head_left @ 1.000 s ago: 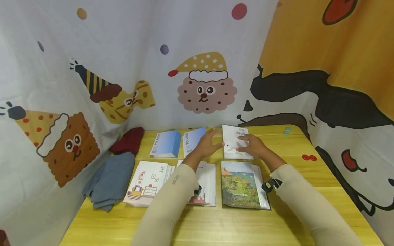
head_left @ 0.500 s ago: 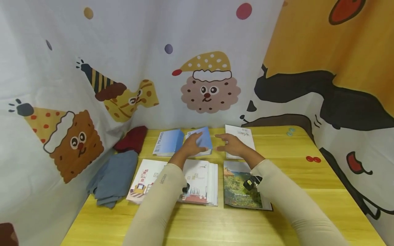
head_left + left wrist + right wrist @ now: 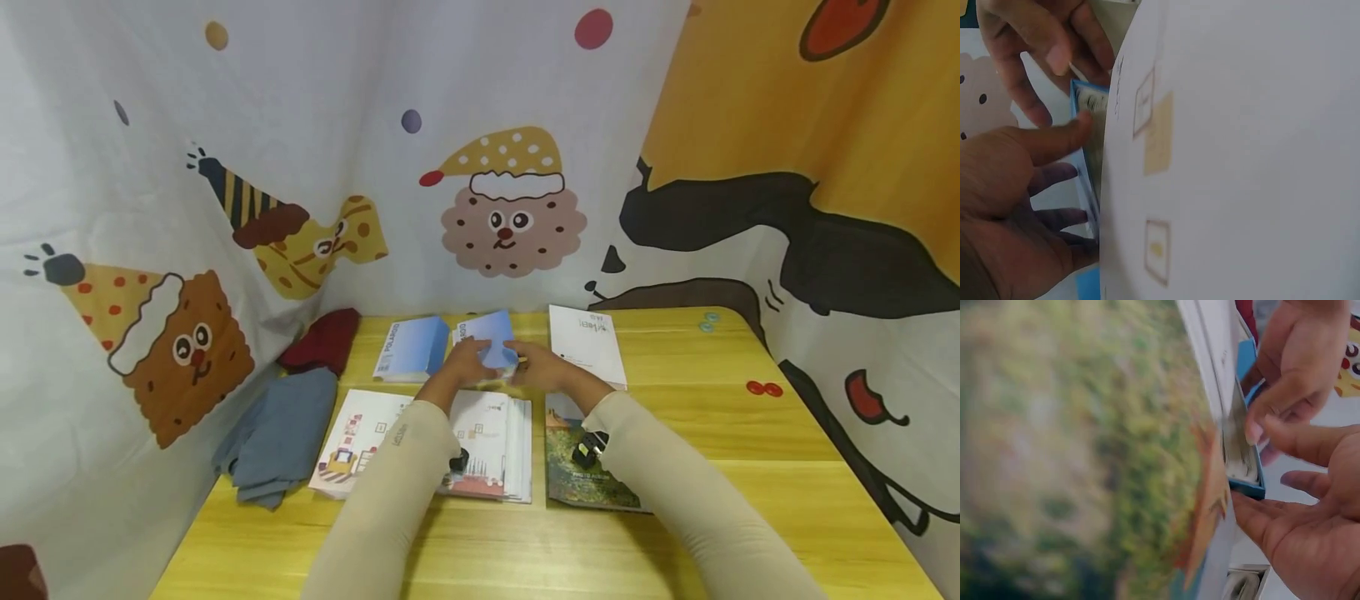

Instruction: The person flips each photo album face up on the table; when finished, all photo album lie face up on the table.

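Observation:
Both hands are at the near edge of a blue photo album (image 3: 489, 327) marked POLAROID, the right one of a pair in the back row. My left hand (image 3: 465, 362) reaches its left side. In the left wrist view the left thumb (image 3: 1063, 139) lies by the page edge, fingers against the blue cover. My right hand (image 3: 546, 368) is at the near right corner; the right wrist view shows its fingers (image 3: 1263, 515) touching that blue corner, thumb raised off it. Neither hand's fingers are tightly curled. A white album (image 3: 585, 346) lies just right.
Another blue album (image 3: 408, 346) lies to the left. In front are two white illustrated albums (image 3: 352, 433) (image 3: 480, 433) and a landscape-covered album (image 3: 573, 483), partly under the forearms. Grey cloth (image 3: 281, 433) and dark red cloth (image 3: 318, 337) lie left; red (image 3: 765, 388) and teal (image 3: 708, 321) rings lie right.
Both hands have moved left from beside the white album to the blue one. The right hand has left the white album and closed in on the blue album's corner.

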`<state>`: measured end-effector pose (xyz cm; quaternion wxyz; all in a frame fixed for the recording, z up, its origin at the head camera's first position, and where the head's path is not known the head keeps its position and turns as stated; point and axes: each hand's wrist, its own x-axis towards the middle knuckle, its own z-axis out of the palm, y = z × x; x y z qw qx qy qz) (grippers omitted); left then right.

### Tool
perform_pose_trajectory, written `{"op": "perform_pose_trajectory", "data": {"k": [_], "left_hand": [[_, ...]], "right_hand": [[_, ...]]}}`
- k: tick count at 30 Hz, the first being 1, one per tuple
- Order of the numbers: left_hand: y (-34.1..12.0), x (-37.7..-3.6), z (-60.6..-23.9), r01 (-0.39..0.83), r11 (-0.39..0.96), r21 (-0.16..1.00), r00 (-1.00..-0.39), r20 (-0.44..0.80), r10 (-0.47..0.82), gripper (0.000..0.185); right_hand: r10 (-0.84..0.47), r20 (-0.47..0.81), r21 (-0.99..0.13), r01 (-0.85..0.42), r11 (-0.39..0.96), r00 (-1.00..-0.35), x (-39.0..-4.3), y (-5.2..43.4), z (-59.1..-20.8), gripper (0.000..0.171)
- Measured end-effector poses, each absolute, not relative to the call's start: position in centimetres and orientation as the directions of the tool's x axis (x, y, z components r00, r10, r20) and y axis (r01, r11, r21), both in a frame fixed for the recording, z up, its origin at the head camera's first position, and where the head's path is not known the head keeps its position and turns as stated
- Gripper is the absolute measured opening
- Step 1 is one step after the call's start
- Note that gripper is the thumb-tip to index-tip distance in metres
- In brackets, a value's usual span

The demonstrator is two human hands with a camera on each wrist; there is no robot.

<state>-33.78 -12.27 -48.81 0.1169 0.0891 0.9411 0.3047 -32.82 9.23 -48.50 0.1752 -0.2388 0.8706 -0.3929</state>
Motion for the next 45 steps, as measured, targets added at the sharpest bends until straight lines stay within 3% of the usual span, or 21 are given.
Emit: {"op": "perform_pose_trajectory", "data": {"k": [7,13,17,22,26,31,39,45], "left_hand": [[-11.9,-33.8,-48.8,0.124,0.793,0.597,-0.970,-0.097,0.224,0.072],[-12.0,-33.6,-48.6,0.118,0.709,0.695,-0.967,-0.082,0.241,0.073],[-12.0,-33.6,-48.5,0.118,0.611,0.783,-0.961,-0.066,0.270,0.075],[-11.9,-33.7,-48.8,0.106,0.382,0.918,-0.940,-0.033,0.340,0.086],[-12.0,-33.6,-48.9,0.100,0.290,0.952,-0.929,-0.014,0.369,0.098],[-12.6,-33.6,-49.2,0.105,0.299,0.948,-0.948,0.004,0.320,0.105],[-13.9,-33.7,-48.6,0.050,0.442,0.895,-0.969,-0.063,0.238,0.090],[-14.5,-34.0,-48.8,0.035,0.499,0.866,-0.973,-0.084,0.215,0.083]], "right_hand": [[-0.568,-0.081,-0.762,-0.317,0.565,-0.819,-32.1,9.3,-48.3,0.086],[-0.528,-0.025,-0.774,-0.318,0.548,-0.849,-31.7,10.0,-47.7,0.087],[-0.511,0.031,-0.801,-0.327,0.501,-0.859,-31.3,10.3,-47.2,0.087],[-0.504,0.112,-0.855,-0.342,0.391,-0.857,-30.8,10.1,-46.7,0.086],[-0.511,0.124,-0.868,-0.343,0.359,-0.850,-30.5,9.7,-46.8,0.088],[-0.539,0.102,-0.871,-0.337,0.358,-0.836,-30.4,9.3,-47.2,0.087],[-0.552,-0.036,-0.800,-0.308,0.515,-0.833,-30.3,9.3,-47.9,0.081],[-0.536,-0.062,-0.770,-0.302,0.562,-0.842,-30.6,8.9,-48.5,0.075]]}}
